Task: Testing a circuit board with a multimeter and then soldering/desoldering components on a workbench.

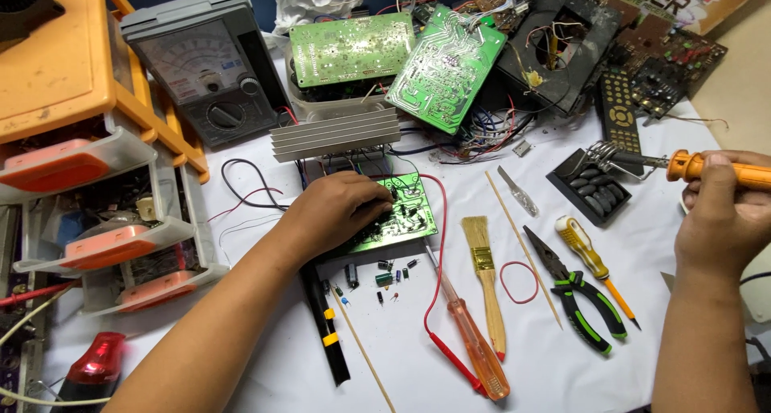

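Right grip (pixel 723 212) holds orange soldering iron (pixel 719 169); left hand (pixel 337 212) presses green circuit board (pixel 397 216).

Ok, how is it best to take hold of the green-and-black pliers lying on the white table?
Probably grip the green-and-black pliers around both rubber-coated handles, coming from above at the near end. The handles point toward the person and splay slightly; the metal tips point away, between the yellow-handled screwdriver and a thin wooden stick.

A white-covered desk (pixel 418 357) fills the view under bright, even light. At its left edge stands an orange drawer cabinet (pixel 56 67) with clear plastic drawers (pixel 104 248). A tan floor (pixel 743 92) shows at upper right.
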